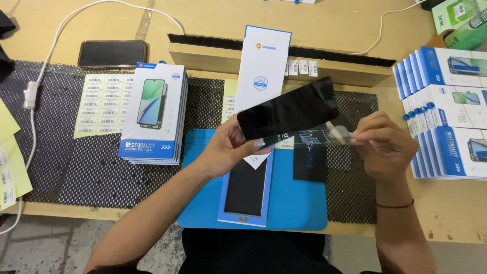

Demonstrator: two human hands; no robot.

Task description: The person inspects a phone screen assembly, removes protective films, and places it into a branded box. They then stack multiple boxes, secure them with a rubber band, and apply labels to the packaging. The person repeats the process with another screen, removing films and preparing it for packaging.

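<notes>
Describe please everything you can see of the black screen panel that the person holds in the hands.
The black screen panel is a thin, flat, glossy rectangle with rounded corners, dark and unlit. It is held in the air, tilted, its right end higher, above the blue mat and an open box tray. The left hand grips its lower left end. The right hand pinches a clear film near its right end.

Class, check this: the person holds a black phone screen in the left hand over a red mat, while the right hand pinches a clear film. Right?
Not quite. The mat is blue, not red, as the head view shows. The left hand does hold the black phone screen, and the right hand pinches the clear film.
</notes>
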